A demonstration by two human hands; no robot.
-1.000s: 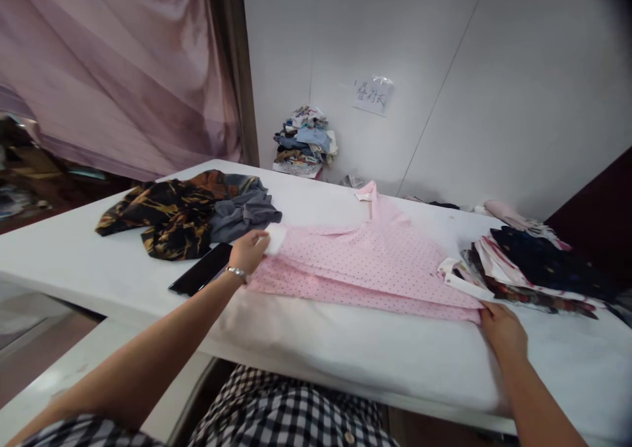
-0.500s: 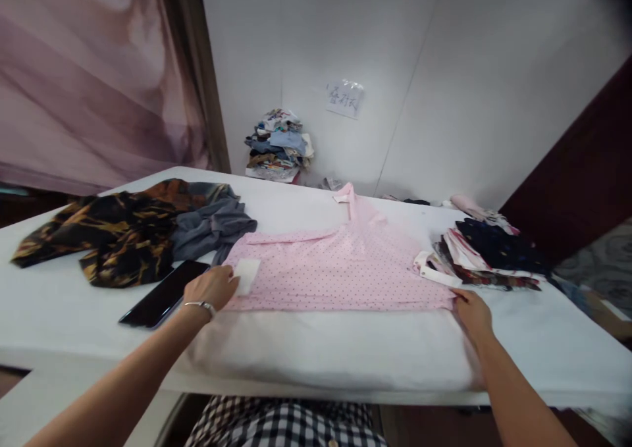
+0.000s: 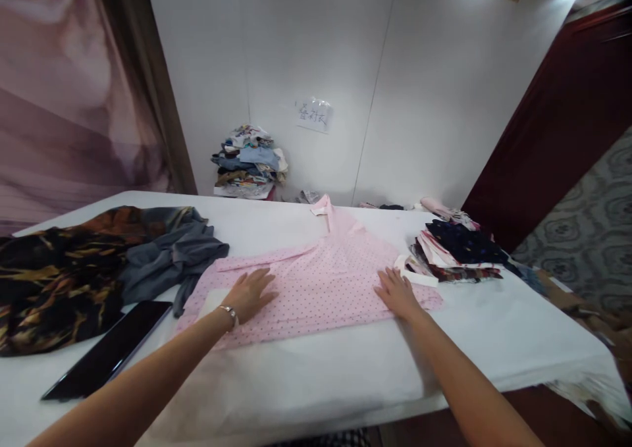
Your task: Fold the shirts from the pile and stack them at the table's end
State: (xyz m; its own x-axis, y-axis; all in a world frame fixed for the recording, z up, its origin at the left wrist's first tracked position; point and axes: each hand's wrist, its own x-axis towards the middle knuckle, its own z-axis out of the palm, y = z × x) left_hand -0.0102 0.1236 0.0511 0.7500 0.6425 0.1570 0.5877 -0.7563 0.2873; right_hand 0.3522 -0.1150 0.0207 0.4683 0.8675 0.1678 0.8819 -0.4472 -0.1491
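Observation:
A pink dotted shirt lies spread on the white-covered table, with its collar end pointing to the wall. On the left part of the cloth rests my left hand, fingers spread flat and a bracelet at the wrist. My right hand lies flat on the right part, its fingers also apart. Just beyond the right fingers, a white cuff shows at the shirt's edge. Part of a white patch is visible behind my left wrist.
To the left are a black phone, a dark patterned garment and a grey cloth. At the right stands a stack of folded clothes. A taller clothes pile sits by the wall, near a paper sign.
Both hands have left the shirt's near corners and moved inward, opening flat onto the fabric. The camera view has shifted right, so table items appear further left.

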